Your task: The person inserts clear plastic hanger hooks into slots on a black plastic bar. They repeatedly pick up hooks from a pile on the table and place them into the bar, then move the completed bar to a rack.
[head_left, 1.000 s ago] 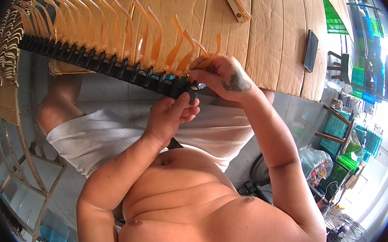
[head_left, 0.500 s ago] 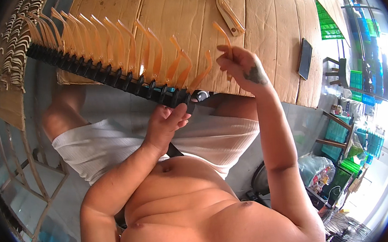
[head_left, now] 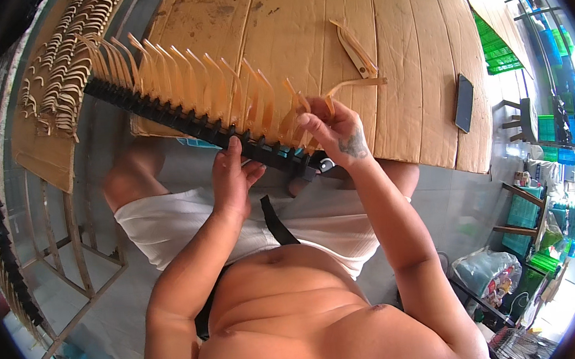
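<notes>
Head view: left hand [head_left: 232, 186] nearest. Thumb lies over the near edge of the black rack [head_left: 201, 129], other fingers curled below; reads as clamped on the bar. Right hand [head_left: 339, 132] sits at the rack's right end, fingers closed round an amber strip [head_left: 364, 82] whose free end sticks out to the right. Thumb and index are also right by the last slotted strips; can't tell if they pinch one.

Rack slants up to the left along the near table edge, a row of amber strips [head_left: 268, 102] standing in it.

My read on the step: strip handling at the rack's end, left bracing, right working. Loading or unloading, can't tell. Next move calls for a steady bar, a light pinch, and the held strip kept off its neighbours.

Farther: cardboard-covered table [head_left: 419, 117], loose strips [head_left: 357, 57] on it beyond the right hand, dark phone [head_left: 463, 104] near its right edge. Off left: cardboard sheet [head_left: 46, 159] with rows of pale curved pieces [head_left: 63, 79]. Far right: stool [head_left: 526, 117], green crates.
</notes>
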The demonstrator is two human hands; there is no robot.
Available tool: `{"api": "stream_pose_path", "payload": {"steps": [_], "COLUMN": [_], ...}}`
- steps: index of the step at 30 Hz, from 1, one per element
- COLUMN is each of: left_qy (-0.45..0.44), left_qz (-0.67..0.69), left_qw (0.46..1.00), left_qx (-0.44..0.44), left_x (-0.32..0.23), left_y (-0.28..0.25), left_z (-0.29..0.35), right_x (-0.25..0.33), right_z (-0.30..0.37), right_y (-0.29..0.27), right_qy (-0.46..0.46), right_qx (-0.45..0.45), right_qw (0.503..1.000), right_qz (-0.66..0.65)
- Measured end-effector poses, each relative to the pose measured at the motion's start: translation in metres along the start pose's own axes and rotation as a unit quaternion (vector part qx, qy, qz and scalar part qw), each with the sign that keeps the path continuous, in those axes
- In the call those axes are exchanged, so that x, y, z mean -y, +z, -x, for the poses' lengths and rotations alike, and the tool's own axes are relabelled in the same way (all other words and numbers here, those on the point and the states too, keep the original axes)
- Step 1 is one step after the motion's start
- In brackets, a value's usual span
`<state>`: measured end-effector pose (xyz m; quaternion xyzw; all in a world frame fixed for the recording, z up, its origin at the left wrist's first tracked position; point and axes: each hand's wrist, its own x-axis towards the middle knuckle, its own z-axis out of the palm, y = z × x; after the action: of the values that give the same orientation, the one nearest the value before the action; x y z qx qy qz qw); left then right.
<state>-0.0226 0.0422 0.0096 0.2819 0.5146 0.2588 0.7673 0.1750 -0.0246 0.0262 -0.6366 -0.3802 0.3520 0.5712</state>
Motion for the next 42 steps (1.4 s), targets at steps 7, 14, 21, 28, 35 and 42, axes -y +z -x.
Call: {"api": "stream_pose_path", "payload": {"steps": [7, 14, 21, 28, 35, 42], "left_qy": [-0.044, -0.070, -0.108, -0.170, -0.157, 0.015], "left_qz": [-0.025, -0.057, -0.049, -0.047, -0.130, -0.007], "left_qw": [0.999, 0.995, 0.988, 0.975, 0.967, 0.999], "left_qx": [0.019, 0.033, 0.100, 0.138, 0.154, -0.030], "left_x": [-0.011, -0.019, -0.006, 0.011, 0.023, -0.039], "left_y": [-0.006, -0.010, -0.008, 0.017, 0.006, -0.022], "left_z": [-0.005, -0.011, -0.004, 0.026, 0.027, -0.001], "right_x": [0.008, 0.003, 0.009, -0.031, -0.027, -0.007], "right_z": [0.007, -0.037, -0.061, 0.118, 0.177, 0.207], "right_y": [-0.016, -0.074, -0.080, -0.062, -0.044, -0.078], "right_qy": [0.088, 0.259, 0.149, 0.079, 0.228, 0.268], "right_qx": [0.053, -0.029, -0.098, -0.233, -0.202, -0.253], "right_qw": [0.993, 0.956, 0.982, 0.969, 0.914, 0.874], "right_qz": [-0.060, -0.133, -0.055, -0.021, -0.268, -0.318]}}
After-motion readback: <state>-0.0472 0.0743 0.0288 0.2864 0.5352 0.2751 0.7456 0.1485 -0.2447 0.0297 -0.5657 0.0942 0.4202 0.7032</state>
